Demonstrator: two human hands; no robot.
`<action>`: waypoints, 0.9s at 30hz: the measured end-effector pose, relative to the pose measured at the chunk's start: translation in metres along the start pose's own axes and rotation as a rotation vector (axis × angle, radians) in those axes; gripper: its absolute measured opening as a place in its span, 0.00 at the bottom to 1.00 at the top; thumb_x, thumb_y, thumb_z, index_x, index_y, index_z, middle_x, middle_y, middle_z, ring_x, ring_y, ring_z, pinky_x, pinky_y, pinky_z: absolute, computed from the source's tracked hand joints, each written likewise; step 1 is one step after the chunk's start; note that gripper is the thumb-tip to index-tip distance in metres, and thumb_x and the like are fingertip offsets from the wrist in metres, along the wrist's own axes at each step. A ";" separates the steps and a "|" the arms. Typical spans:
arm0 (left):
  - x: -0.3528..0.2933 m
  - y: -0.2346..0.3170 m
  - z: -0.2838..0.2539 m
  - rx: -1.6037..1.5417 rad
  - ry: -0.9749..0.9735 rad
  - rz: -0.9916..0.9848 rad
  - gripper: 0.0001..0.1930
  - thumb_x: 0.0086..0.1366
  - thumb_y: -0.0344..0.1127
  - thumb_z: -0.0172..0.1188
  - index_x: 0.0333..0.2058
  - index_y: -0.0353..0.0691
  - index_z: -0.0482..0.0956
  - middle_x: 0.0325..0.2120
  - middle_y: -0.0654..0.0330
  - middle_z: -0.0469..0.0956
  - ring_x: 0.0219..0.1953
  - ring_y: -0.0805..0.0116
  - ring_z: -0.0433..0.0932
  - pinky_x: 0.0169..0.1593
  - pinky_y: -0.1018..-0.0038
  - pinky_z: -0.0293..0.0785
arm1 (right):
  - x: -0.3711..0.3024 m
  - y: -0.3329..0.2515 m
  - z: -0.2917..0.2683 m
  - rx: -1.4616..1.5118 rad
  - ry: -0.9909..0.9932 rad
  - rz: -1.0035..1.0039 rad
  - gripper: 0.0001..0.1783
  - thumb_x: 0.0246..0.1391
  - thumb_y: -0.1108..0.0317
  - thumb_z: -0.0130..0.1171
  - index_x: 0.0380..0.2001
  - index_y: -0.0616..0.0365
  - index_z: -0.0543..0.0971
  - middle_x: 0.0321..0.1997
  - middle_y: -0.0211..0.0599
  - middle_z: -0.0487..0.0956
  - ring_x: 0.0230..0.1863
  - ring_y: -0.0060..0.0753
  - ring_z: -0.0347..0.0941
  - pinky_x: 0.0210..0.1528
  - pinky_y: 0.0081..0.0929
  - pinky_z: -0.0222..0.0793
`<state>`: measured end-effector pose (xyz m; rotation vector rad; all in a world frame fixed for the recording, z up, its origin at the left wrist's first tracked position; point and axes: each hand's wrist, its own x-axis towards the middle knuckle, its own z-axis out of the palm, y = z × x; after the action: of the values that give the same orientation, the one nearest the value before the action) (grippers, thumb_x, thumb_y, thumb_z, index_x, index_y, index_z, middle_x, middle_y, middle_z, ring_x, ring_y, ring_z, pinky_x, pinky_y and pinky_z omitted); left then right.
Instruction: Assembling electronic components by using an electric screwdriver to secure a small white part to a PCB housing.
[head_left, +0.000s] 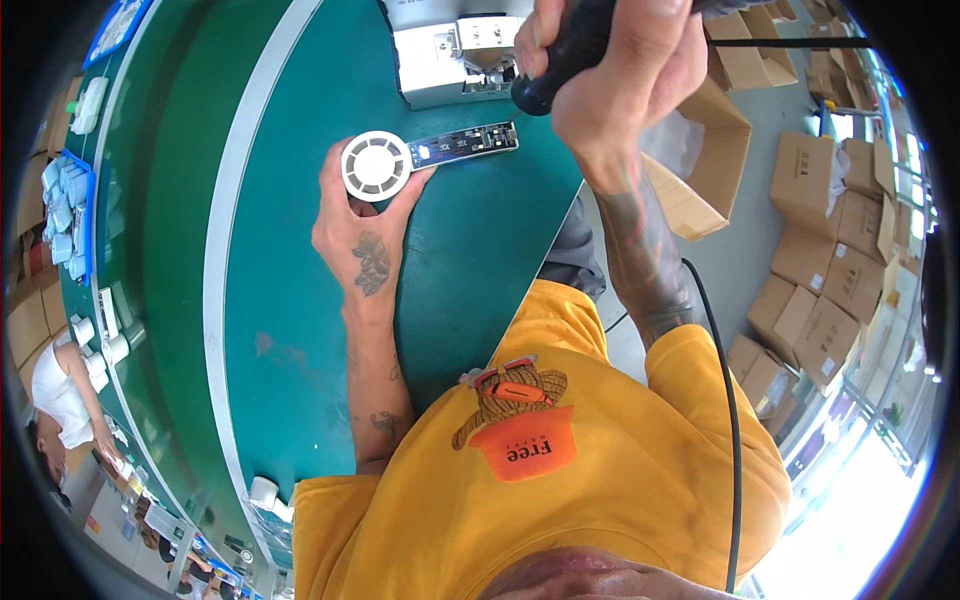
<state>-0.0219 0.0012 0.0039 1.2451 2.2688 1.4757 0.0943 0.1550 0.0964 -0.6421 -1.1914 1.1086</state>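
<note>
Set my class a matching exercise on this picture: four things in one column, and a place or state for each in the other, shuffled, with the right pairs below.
Things
1. Left hand
2. Right hand
3. Circuit board
4. Nearest open cardboard box

Places and states
A. Brown, to the right of the green tabletop
B. Wrapped around a black tool
C. Juts rightward from beside the round white piece
D. Fingers around the round white piece

Right pairs: 1-D, 2-B, 3-C, 4-A
</note>
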 end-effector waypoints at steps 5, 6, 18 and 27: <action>-0.016 0.000 -0.003 0.038 0.004 0.049 0.36 0.48 0.36 0.84 0.55 0.35 0.76 0.40 0.57 0.86 0.39 0.73 0.85 0.39 0.76 0.83 | -0.019 -0.022 -0.012 -0.101 -0.055 -0.097 0.39 0.67 0.33 0.49 0.42 0.68 0.70 0.18 0.37 0.73 0.13 0.24 0.67 0.16 0.20 0.61; -0.019 0.007 -0.001 0.029 0.015 0.055 0.36 0.48 0.36 0.84 0.55 0.35 0.76 0.40 0.57 0.86 0.39 0.73 0.85 0.39 0.76 0.83 | -0.017 -0.031 -0.014 -0.114 -0.107 -0.143 0.40 0.66 0.31 0.49 0.43 0.68 0.70 0.18 0.37 0.73 0.13 0.24 0.66 0.15 0.21 0.61; -0.024 0.012 -0.009 0.046 -0.027 0.062 0.37 0.48 0.36 0.84 0.55 0.35 0.77 0.40 0.59 0.85 0.36 0.75 0.84 0.36 0.79 0.80 | 0.031 -0.032 0.051 0.094 -0.214 -0.483 0.18 0.70 0.56 0.60 0.45 0.63 0.79 0.29 0.21 0.76 0.30 0.10 0.66 0.31 0.14 0.60; -0.024 0.018 -0.009 0.063 -0.032 0.065 0.36 0.48 0.34 0.84 0.55 0.35 0.77 0.39 0.60 0.86 0.37 0.77 0.84 0.38 0.79 0.81 | -0.022 -0.066 0.051 0.160 -0.091 0.001 0.24 0.70 0.47 0.57 0.42 0.62 0.76 0.20 0.26 0.72 0.16 0.15 0.63 0.19 0.17 0.55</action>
<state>-0.0009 -0.0189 0.0162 1.3624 2.2919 1.4039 0.0680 0.1030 0.1607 -0.4735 -1.1666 1.2308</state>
